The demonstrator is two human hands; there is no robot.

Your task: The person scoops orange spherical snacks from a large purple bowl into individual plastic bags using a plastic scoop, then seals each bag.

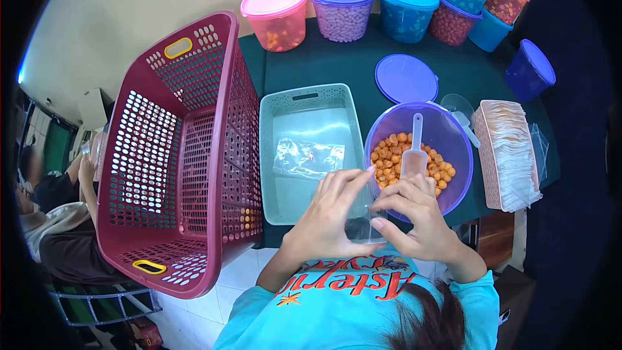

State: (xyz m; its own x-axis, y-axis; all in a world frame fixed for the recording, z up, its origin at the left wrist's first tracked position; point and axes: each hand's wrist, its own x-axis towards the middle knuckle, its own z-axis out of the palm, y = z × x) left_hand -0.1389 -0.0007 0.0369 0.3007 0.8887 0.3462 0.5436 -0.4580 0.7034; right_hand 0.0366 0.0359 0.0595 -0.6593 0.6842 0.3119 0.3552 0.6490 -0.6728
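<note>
A clear plastic bag (364, 225) is held between my two hands, close to my chest. My left hand (328, 210) curls round its left side, and the fingers of my right hand (413, 212) pinch its right edge. Just beyond my right hand stands a purple tub (459, 155) of round orange snacks (387, 155), with a clear scoop (414, 159) resting in them. Left of the tub, a pale green tray (308, 204) holds a flat clear packet (310, 158). Whether anything is inside the bag in my hands is too unclear to tell.
A large maroon basket (227, 155) stands at the left. Lidded tubs (341, 16) line the back, near a loose purple lid (406, 78). A pink basket (492, 168) of clear bags is at the right, beside another scoop (465, 128). Another person (71, 220) sits far left.
</note>
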